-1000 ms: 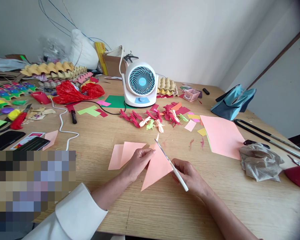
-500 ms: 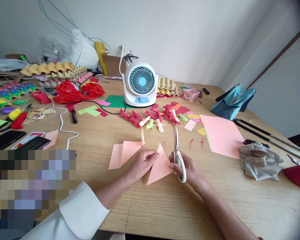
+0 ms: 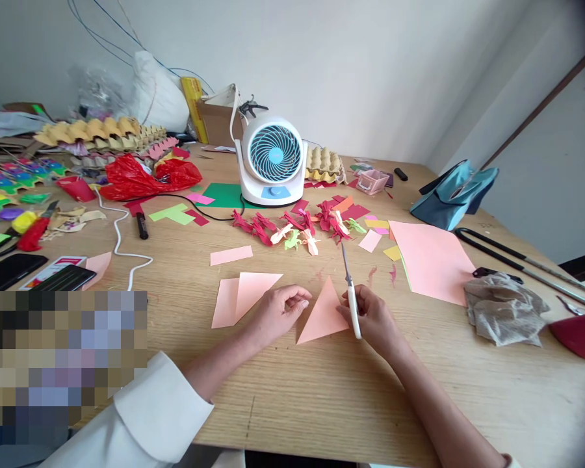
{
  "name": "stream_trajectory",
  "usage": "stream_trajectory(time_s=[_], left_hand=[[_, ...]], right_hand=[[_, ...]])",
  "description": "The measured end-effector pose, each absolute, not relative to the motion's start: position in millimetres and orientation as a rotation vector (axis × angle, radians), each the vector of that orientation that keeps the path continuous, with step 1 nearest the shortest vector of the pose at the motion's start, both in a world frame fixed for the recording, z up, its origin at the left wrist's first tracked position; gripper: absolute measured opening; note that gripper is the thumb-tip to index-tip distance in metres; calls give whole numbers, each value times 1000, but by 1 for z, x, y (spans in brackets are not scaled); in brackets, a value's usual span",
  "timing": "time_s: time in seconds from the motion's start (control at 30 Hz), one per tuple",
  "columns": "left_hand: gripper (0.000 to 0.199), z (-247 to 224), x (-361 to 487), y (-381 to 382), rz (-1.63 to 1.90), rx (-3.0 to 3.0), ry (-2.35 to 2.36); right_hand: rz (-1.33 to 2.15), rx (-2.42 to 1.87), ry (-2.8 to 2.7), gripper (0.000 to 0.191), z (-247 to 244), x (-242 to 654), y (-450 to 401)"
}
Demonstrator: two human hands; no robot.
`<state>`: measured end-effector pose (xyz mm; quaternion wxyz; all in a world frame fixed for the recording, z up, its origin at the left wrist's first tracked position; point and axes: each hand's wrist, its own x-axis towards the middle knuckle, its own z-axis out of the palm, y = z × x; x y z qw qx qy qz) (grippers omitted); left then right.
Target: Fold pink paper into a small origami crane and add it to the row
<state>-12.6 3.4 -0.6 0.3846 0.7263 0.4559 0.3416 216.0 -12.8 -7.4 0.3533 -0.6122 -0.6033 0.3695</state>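
Observation:
White-handled scissors [image 3: 353, 305] are in my right hand [image 3: 370, 318], their blades pointing away from me and nearly closed. The fingertips of that hand also touch the right corner of a pink paper triangle [image 3: 322, 315]. My left hand [image 3: 285, 309] is just left of the triangle, its fingers curved and apart with nothing between them. Left of it lies a folded pink sheet [image 3: 246, 296], and beyond that a pink strip [image 3: 231, 255]. Small red, peach and green paper figures [image 3: 292, 231] lie in a row farther back.
A white fan [image 3: 274, 162] stands behind the paper figures. Large pink sheets [image 3: 431, 260], crumpled grey mesh [image 3: 504, 312] and a blue bag [image 3: 453, 195] are on the right. At the left are a black marker [image 3: 142, 225], a white cable [image 3: 118, 240] and a red plastic bag [image 3: 141, 179].
My left hand has let go of the triangle, which has shifted right and turned slightly. A loose pink strip now lies behind the folded sheet. The scissors have tilted and moved slightly right.

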Motion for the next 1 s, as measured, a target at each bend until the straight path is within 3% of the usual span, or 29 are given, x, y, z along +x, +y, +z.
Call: stream_trajectory(time_s=[0.2,0.4,0.63,1.0], left_hand=[[21,-1,-8,-4,861,2324,1048],[21,-6,-7,-7,611,2696,871],[38,-4,-7,-5,487,2774,1342],[30,-7,-8,7,613,2659,1438]], right_hand=[[798,-1638,-1546,24,-10,217,-8],[698,-1636,-1576,24,-10,223,-9],[615,-1682,-1721,22,-4,216,-14],[519,-1656,-1874,14,-2,210,-16]])
